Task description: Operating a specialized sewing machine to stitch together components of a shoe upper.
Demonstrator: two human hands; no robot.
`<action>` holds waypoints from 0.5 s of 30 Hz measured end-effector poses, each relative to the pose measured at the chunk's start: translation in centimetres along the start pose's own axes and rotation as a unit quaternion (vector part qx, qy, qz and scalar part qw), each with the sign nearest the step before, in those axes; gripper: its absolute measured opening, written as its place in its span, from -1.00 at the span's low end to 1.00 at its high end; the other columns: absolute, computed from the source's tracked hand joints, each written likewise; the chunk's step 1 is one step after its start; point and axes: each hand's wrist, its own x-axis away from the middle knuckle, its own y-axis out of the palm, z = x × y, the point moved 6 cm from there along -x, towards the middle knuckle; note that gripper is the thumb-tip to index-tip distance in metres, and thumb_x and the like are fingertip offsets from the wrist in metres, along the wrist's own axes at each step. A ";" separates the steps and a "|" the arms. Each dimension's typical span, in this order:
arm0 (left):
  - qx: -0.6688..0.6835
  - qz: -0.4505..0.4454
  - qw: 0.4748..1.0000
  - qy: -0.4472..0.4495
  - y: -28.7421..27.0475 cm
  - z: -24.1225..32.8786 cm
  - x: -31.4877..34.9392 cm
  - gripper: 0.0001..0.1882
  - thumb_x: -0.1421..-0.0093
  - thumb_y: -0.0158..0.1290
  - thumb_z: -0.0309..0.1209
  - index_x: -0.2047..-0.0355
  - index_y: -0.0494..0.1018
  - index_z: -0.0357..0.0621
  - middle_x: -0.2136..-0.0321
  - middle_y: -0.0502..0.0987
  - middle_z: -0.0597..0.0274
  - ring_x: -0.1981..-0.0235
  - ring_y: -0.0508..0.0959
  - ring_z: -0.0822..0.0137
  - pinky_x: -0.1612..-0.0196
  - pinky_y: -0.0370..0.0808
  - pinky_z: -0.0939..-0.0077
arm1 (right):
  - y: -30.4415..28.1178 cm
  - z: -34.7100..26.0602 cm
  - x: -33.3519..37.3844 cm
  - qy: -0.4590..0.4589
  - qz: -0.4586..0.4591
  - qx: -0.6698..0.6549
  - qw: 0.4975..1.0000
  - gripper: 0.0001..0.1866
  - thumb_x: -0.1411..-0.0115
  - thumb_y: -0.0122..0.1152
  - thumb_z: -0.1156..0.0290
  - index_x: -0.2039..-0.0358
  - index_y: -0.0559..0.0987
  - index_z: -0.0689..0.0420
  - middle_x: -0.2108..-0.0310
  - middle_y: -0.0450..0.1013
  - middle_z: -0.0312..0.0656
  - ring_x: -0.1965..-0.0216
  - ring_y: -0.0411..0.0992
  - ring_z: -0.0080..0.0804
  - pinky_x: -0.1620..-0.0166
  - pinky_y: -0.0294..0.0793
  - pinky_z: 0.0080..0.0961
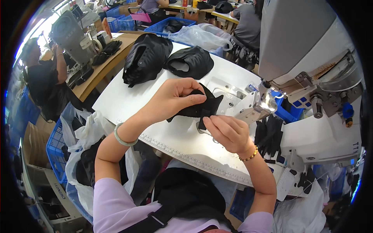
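Observation:
Above the white sewing table (171,141) I hold up a black fabric piece (192,111). My left hand (175,97) is closed on its upper left part, thumb and fingers pinching the cloth. My right hand (228,133) pinches a small black strip (203,122) at the piece's lower right edge; whether the two are joined I cannot tell. Just right of the cloth is the metal sewing arm of a large grey sewing machine (299,42), apart from my hands. Beyond, two piles of shaped black fabric pieces (147,58) with openings lie on the table.
Many black strips (269,136) lie right of my right hand, beside a blue tray (289,110). A ruler tape (194,161) runs along the near edge. At left stands a blue basket (56,151) with plastic bags. Other people work at nearby tables, one by another machine (70,39).

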 end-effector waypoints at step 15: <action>-0.357 0.337 0.850 0.191 -1.9 0.3 7.8 -0.78 -0.10 0.12 -0.30 0.47 0.44 -0.21 0.52 0.49 0.17 0.43 0.47 0.22 0.35 0.40 0.46 | -0.8 3.4 1.8 0.569 -0.004 -0.449 0.689 -0.83 -0.07 0.22 0.56 0.36 0.44 0.33 0.44 0.41 -0.18 0.58 0.47 -0.54 0.49 0.48 -0.69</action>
